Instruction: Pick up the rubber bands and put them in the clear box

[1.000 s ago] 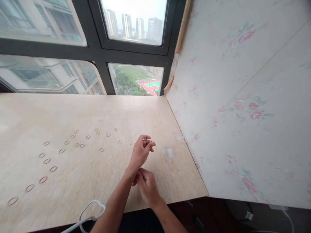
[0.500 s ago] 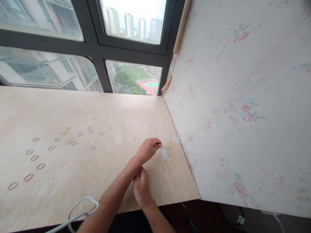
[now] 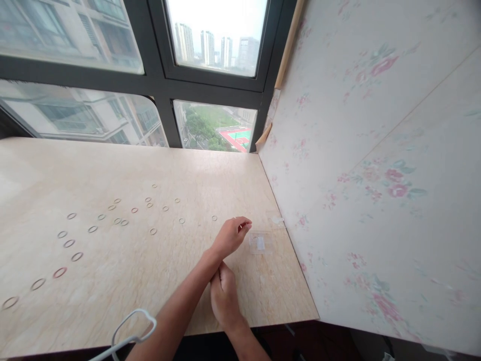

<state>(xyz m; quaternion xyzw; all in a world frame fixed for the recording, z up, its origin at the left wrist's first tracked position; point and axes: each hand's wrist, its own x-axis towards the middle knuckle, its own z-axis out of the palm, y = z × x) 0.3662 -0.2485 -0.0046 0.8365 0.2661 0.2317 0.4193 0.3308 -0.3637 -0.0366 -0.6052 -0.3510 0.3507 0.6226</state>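
Observation:
My left hand point(image 3: 232, 237) reaches over the table, its thumb and fingers bent together in a pinch. Anything between the fingertips is too small to make out. Just below and right of them lies a clear plastic box point(image 3: 266, 247) with a white patch in it; a faint ring shape shows near its upper left part. My right hand point(image 3: 225, 296) is closed, tucked beneath my left wrist, and what its fingers hold, if anything, is hidden. To the left, several thin rings are scattered on the table, among them a reddish ring point(image 3: 60, 273) and a single ring point(image 3: 214, 218) near my left hand.
The pale marbled tabletop point(image 3: 112, 281) ends at a flowered wall point(image 3: 361, 225) on the right and a dark-framed window point(image 3: 216, 90) behind. A whitish scrap point(image 3: 278, 220) lies beside the wall. A white cord loop point(image 3: 135, 338) hangs at lower left.
The view has turned slightly left, so everything sits further right in it. My left fingertips are a little further from the clear box, uncovering more of its left side. My right hand stays under the wrist.

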